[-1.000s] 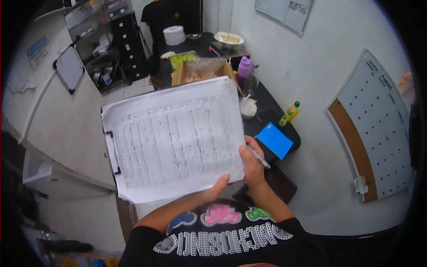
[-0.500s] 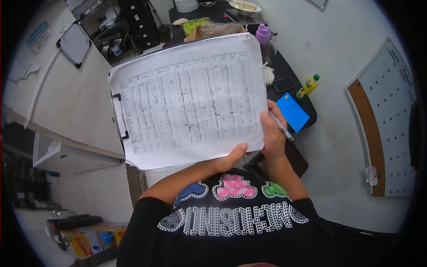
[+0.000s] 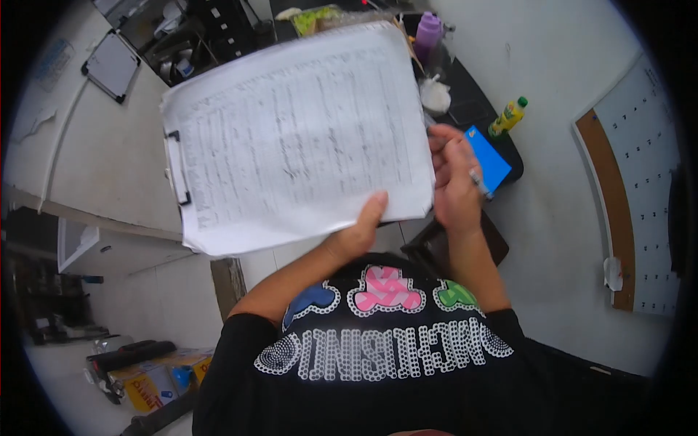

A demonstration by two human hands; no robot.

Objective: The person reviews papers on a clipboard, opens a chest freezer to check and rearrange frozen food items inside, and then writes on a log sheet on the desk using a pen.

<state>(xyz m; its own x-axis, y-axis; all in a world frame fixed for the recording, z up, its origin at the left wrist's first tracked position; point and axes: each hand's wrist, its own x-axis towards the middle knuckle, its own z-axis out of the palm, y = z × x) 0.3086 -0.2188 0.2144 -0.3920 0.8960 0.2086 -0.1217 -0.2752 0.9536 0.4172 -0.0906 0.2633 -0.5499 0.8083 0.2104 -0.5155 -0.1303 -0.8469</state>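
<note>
A clipboard (image 3: 177, 168) carries a stack of white paper sheets (image 3: 291, 138) printed with a table and marked with handwriting, blurred now. My left hand (image 3: 363, 225) grips the clipboard's near edge, its thumb lying on top of the sheets and its other fingers hidden below. Beside the right edge of the papers is my right hand (image 3: 456, 174), fingers curled, with a pen (image 3: 480, 183) held in it. Part of the pen is hidden by the hand.
On the dark table (image 3: 476, 102) to the right are a yellow bottle (image 3: 508, 117), a blue card (image 3: 488, 160), a phone (image 3: 467, 110) and a purple bottle (image 3: 427, 36). A calendar board (image 3: 632, 145) hangs on the right wall. A small whiteboard (image 3: 113, 65) is at left.
The clipboard has shifted up and left in view. My right hand has come away from the sheets' corner and turned, still with the pen. My left hand keeps its grip.
</note>
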